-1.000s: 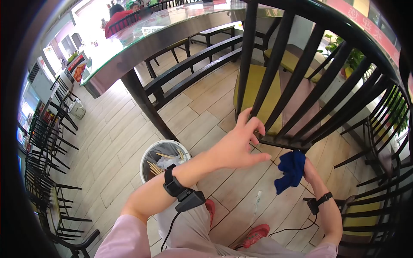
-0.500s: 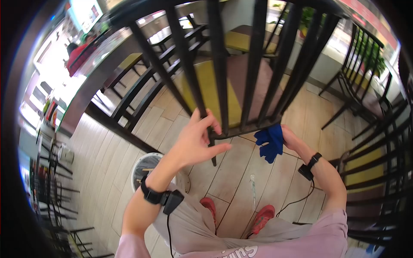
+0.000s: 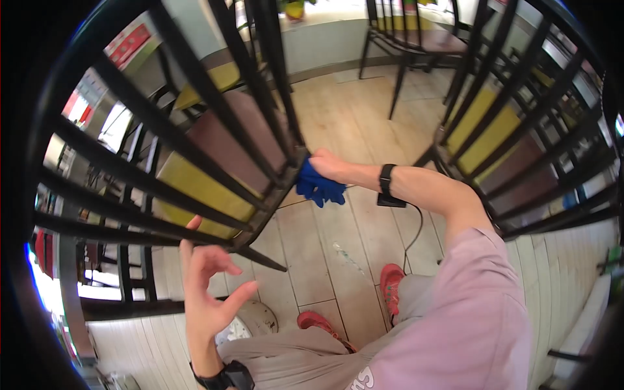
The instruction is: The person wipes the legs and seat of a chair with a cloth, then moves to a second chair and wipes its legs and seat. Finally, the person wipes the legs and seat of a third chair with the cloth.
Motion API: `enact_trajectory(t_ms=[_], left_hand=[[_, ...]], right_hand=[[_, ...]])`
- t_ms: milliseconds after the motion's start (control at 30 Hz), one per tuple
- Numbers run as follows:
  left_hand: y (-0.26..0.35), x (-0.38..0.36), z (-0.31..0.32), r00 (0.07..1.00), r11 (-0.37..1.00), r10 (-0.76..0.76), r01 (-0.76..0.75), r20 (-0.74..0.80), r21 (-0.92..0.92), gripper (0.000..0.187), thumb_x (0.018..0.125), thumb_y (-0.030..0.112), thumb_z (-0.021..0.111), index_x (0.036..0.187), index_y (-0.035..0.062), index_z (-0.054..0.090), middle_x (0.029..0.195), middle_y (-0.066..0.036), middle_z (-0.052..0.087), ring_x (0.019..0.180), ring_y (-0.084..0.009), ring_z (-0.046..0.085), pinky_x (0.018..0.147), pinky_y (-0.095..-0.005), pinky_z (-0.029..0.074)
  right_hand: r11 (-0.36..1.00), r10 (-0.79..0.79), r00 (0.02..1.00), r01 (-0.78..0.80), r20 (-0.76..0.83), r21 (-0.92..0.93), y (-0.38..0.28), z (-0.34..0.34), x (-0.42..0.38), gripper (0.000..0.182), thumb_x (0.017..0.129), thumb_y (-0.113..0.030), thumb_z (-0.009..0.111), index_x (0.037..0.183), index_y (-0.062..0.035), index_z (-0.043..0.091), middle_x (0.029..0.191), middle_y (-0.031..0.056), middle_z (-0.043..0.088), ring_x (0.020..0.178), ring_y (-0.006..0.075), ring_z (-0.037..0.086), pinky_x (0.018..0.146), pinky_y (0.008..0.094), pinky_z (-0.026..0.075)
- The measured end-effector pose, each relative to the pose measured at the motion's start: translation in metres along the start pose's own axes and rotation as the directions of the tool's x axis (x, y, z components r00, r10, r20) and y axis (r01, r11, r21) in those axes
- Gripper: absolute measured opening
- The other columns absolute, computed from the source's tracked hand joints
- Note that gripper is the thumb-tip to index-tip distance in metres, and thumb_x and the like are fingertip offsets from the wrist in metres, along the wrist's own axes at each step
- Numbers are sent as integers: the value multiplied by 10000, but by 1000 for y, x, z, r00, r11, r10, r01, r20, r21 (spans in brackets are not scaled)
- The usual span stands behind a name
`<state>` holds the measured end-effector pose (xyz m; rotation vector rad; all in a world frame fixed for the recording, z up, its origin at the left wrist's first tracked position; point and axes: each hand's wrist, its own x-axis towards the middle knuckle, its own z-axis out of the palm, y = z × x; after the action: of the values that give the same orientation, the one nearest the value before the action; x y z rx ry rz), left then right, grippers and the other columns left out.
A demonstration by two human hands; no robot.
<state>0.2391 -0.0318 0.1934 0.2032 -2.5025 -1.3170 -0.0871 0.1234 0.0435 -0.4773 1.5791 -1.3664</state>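
Observation:
My right hand (image 3: 328, 164) is closed around a bunched blue cloth (image 3: 322, 187), holding it at the rear corner of a dark chair's (image 3: 263, 214) seat. Loose folds of the cloth hang below my fist. The chair stands in front of me on the left, its spindled back toward me and its seat split into yellow-green and brown-mauve. Beside the lowest spindle is my left hand (image 3: 211, 286), thumb and fingers spread. One fingertip shows on the far side of that spindle, so the bar crosses over the finger.
A second spindle-back chair (image 3: 484, 123) stands close on my right, and another chair (image 3: 416, 42) is by the far wall. A white bucket (image 3: 260, 318) sits near my left leg. A thin cable (image 3: 421, 231) hangs from my right wrist strap. Wood-look tiles (image 3: 312, 260) cover the floor.
My view has swung to the right, so the chair now appears further left. The blue cloth remains in my right hand at the seat's corner. My left hand stays by a spindle, fingers spread.

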Motion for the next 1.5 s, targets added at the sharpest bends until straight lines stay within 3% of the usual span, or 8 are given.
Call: enact_trajectory(t_ms=[367,600,700,1067,1233,1333,1467,1500], left_hand=[[12,1,1,999,969,36,-26,-37,246,191,801,-88,669,850,42,538,1320,-153,470,710,-127,487,697,-260,423],[5,-6,1,993,996,89,-86,74,-37,468,975,-24,555,1423,-45,421,1562,-197,342,1152,-303,667,1057,-400,454],[16,-1,10,988,979,152,-151,-4,-136,432,980,-60,537,1399,-40,436,1555,-199,335,968,-247,698,997,-408,498],[-6,52,14,974,962,223,-225,31,158,360,1016,-147,354,1314,-7,501,1446,-156,442,736,-99,552,826,-281,500],[1,73,31,931,938,320,-337,178,78,343,910,-98,558,1237,0,592,1679,-239,164,1379,-333,534,1126,-441,406],[15,67,33,956,930,181,-243,232,276,418,836,-105,598,1223,54,615,1637,-236,289,1368,-376,533,1153,-443,376],[-6,45,11,887,902,-51,-156,460,402,380,894,63,673,1265,33,593,1433,-219,552,1233,-407,591,1041,-426,473],[-5,38,7,896,901,-62,-141,441,411,380,894,63,673,1265,33,593,1433,-219,552,1233,-407,591,1041,-426,473]], right_hand=[[991,-48,998,43,-37,-125,15,-7,9,343,910,-170,517,796,59,745,729,177,726,518,306,670,461,432,541],[978,-113,994,110,-6,-178,7,-11,6,309,864,-152,529,766,42,749,710,171,723,546,301,691,503,448,556],[843,-411,906,337,-98,-419,7,-14,9,281,851,-112,529,766,76,721,711,167,727,591,287,716,589,420,587],[813,-433,852,227,-295,-537,-3,-38,80,334,862,-213,555,869,82,710,839,254,716,827,371,704,772,462,529],[867,-418,777,185,-471,-463,-17,-55,122,334,867,-212,555,916,82,708,913,277,712,889,379,703,786,465,519],[778,-523,700,159,-486,-608,-16,-89,196,336,858,-214,562,971,56,726,994,275,722,954,405,703,819,478,520],[972,-233,529,153,-816,-178,-18,-105,213,403,920,-309,552,990,53,716,1035,239,733,954,393,702,802,521,537],[973,-161,671,229,-724,-4,3,-134,242,459,921,-348,538,1033,61,716,1046,254,732,944,405,709,804,529,554]])
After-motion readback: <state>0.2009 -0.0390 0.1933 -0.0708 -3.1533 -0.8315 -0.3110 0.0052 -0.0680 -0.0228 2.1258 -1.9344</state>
